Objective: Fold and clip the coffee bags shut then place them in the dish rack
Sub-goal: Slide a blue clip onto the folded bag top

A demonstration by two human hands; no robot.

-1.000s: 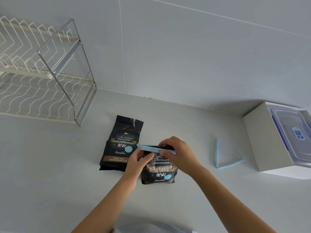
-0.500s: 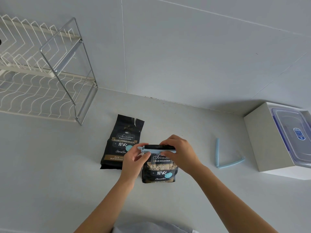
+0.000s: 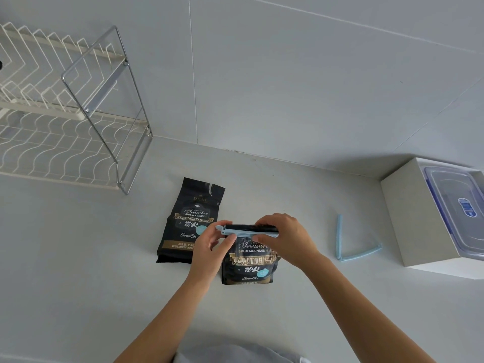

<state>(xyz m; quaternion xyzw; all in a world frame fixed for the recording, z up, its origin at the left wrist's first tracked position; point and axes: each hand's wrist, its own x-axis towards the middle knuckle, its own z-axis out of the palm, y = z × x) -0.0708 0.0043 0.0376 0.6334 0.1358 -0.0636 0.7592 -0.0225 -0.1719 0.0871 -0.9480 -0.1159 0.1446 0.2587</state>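
A pale grey bench (image 3: 78, 258) meets a wall of large light tiles (image 3: 288, 74) along its far edge. At far left stands a white wire dish rack (image 3: 52, 142) with a chrome end frame, its shelves bare in the visible part. Near the centre, a black coffee bag (image 3: 248, 260) stands on the bench with its top folded over; a light blue clip (image 3: 243, 231) lies along the fold. The left hand (image 3: 209, 250) pinches the clip's left end, fingers closed on it; the right hand (image 3: 285, 239) covers the right end, fingers pressed together on clip and fold. Just to the left and slightly farther off, a second coffee bag (image 3: 191, 218) lies flat with its top torn open, its near right corner hidden by the left hand. To the right, well apart from the bags, a second blue clip (image 3: 340, 242) lies open in an L shape. At far right sits a white box (image 3: 413, 216) carrying a clear plastic lidded container (image 3: 455, 205).
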